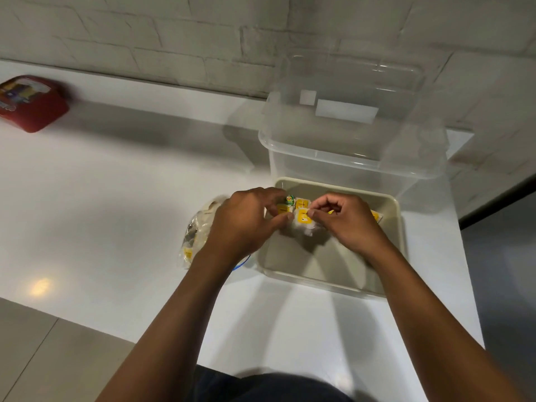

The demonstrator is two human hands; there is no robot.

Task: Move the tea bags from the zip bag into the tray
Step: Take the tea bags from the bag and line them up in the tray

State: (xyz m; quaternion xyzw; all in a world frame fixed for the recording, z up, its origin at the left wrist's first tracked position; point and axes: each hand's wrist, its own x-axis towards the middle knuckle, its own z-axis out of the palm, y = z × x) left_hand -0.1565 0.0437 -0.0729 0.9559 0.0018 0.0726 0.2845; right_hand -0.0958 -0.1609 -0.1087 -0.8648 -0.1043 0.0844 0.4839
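White counter (pixel 116 198), both hands (pixel 293 219) pinching tea bags (pixel 303 217) over beige tray (pixel 397 227), zip bag (pixel 194 239) beside it

The table (pixel 121 181) is a white, glossy surface that runs along a white brick wall (pixel 174 39) and ends at a straight front edge above a tiled floor (pixel 37 352). A beige tray (pixel 398 224) sits on the table at right, near the front edge. Directly behind the tray stands a clear plastic box (pixel 352 146), touching or just beside its far rim. A clear zip bag (pixel 193 239) lies flat on the table just left of the tray. A red packet (pixel 30 103) rests at the far left, well apart from the other items.
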